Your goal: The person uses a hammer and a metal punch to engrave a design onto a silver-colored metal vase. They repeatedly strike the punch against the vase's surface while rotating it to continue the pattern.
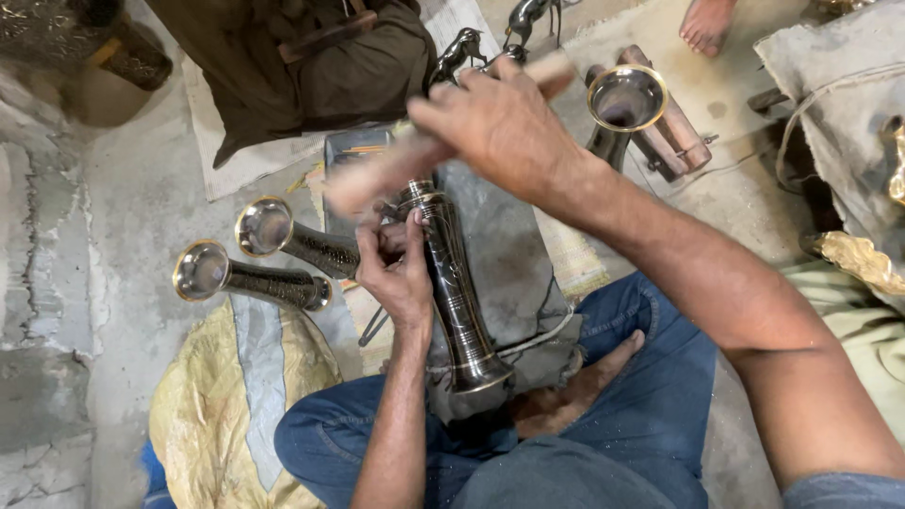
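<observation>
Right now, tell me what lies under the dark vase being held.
Under the dark vase lies a grey slab, with a grey cloth at its base. The left hand covers part of its neck, so what sits beneath there is hidden.

Four dark metal vases with brass rims show: one (452, 283) in the middle, held over the lap, two lying at the left, the far one (292, 236) and the near one (245, 278), and one upright (622, 104) at the far right. Two hands are at work, the left (401, 269) and the right (500, 123), with one blurred wooden stick (386, 174). Two small dark bird figures (459, 52) stand at the far middle, and one bare foot (705, 24) at the far right edge.
</observation>
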The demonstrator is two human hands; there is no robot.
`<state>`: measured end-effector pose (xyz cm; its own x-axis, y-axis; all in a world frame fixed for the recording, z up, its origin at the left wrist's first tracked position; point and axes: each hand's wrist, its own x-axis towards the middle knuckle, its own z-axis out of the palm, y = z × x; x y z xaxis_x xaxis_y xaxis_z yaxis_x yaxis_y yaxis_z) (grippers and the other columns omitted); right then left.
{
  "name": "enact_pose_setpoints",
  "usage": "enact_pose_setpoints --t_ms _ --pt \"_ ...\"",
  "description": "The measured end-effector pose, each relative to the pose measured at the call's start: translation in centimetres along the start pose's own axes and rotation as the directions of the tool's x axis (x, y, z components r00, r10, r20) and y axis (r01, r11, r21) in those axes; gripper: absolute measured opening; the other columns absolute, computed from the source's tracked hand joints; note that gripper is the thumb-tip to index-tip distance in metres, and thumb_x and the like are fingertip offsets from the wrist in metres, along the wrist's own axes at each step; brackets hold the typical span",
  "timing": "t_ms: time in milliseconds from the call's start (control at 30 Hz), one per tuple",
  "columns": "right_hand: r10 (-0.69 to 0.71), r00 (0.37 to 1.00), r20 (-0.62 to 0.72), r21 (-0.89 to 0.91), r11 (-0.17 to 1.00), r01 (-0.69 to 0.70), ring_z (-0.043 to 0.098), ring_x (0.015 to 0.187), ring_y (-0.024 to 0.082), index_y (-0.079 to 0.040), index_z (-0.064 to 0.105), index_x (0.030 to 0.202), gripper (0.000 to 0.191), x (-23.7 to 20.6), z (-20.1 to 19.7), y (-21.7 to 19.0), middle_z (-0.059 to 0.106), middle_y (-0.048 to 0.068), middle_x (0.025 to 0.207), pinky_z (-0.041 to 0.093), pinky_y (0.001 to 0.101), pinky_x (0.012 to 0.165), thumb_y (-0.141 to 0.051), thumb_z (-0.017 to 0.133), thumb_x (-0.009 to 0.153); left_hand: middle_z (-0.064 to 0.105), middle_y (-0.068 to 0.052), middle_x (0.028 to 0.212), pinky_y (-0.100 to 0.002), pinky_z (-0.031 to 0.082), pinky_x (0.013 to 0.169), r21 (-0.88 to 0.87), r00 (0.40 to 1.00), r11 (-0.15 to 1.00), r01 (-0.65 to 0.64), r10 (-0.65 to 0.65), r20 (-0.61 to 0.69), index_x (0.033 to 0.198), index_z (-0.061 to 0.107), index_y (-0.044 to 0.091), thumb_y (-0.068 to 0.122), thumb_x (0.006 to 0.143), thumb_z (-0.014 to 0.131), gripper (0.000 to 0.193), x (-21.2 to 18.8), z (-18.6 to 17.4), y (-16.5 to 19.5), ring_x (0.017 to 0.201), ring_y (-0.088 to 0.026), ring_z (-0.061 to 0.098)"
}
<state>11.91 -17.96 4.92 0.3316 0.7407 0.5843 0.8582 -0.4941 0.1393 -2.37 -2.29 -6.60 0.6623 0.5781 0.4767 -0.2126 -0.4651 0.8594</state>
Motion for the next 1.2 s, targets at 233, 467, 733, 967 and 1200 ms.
enact_pose_setpoints --t_ms 233,467,733,967,1200 --pt "0.134 0.991 0.030 0.054 0.989 -0.135 0.070 0.096 0.028 -0.011 0.063 0.121 0.037 -1.8 1.6 0.3 0.073 0.011 0.104 0.050 0.0576 0.086 -0.013 0.076 0.086 0.077 -0.007 0.083 -0.025 0.056 0.069 0.078 0.980 0.993 -0.087 0.071 0.185 0.125 0.065 -0.002 0.014 0.098 0.079 0.034 2.1 -1.0 0.1 0.075 -0.012 0.074" --pt "0.337 0.941 0.031 0.381 0.867 -0.323 0.072 0.087 0.030 -0.004 0.058 0.124 0.045 -6.1 2.3 0.8 0.073 0.015 0.100 0.057 0.0440 0.077 -0.007 0.081 0.086 0.080 -0.008 0.084 -0.028 0.063 0.064 0.202 0.805 0.978 -0.055 -0.077 0.588 0.119 0.072 0.006 0.021 0.093 0.078 0.030 6.5 -1.0 1.4 0.070 -0.013 0.078" --pt "0.677 0.724 0.133 0.523 0.573 -0.631 0.071 0.090 0.036 -0.004 0.058 0.118 0.041 -12.0 3.3 -3.3 0.071 0.018 0.099 0.057 0.0466 0.077 -0.005 0.077 0.082 0.080 -0.012 0.083 -0.034 0.058 0.062 0.237 0.486 0.958 -0.159 -0.133 0.864 0.133 0.068 0.010 0.022 0.090 0.076 0.046 10.0 -0.1 5.2 0.067 -0.017 0.075" --pt "0.788 0.595 0.158 0.544 0.434 -0.718 0.070 0.087 0.039 -0.001 0.057 0.122 0.048 -14.1 4.1 -5.9 0.068 0.022 0.096 0.053 0.0485 0.075 -0.004 0.077 0.078 0.078 -0.016 0.094 -0.037 0.058 0.071 0.064 0.335 0.905 -0.420 0.089 0.938 0.126 0.070 0.004 0.026 0.091 0.079 0.042 11.3 0.5 5.9 0.082 -0.021 0.076" --pt "0.828 0.552 0.098 0.533 0.425 -0.732 0.067 0.088 0.042 0.001 0.057 0.119 0.045 -14.1 4.0 -6.1 0.066 0.024 0.094 0.050 0.0503 0.075 -0.004 0.078 0.079 0.078 -0.013 0.097 -0.035 0.059 0.075 0.106 0.282 0.949 -0.298 -0.019 0.959 0.128 0.068 0.004 0.024 0.092 0.075 0.041 11.6 0.3 6.2 0.081 -0.020 0.077"
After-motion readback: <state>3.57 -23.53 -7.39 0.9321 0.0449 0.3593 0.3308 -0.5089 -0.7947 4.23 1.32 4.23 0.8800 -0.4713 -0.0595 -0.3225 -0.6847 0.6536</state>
